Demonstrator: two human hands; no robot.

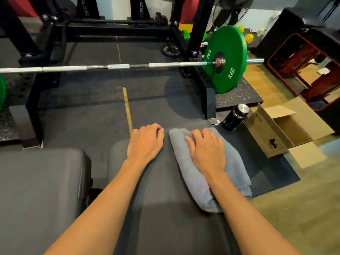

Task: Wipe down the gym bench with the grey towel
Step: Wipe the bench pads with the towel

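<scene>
The black padded gym bench [161, 208] runs away from me toward the rack. A folded grey towel [193, 173] lies along the bench's right side, its right edge hanging a little past the pad. My right hand [207, 150] lies flat on top of the towel near the bench's far end, fingers spread and pressing down. My left hand [146, 142] rests on the bare pad just left of the towel, fingers curled over the far end of the bench.
A second dark pad [40, 190] sits to the left. A barbell [110, 67] with a green 10 kg plate [228, 59] crosses the black rack [196, 39] ahead. A black bottle [234, 116] and an open cardboard box [281, 129] stand on the floor at right.
</scene>
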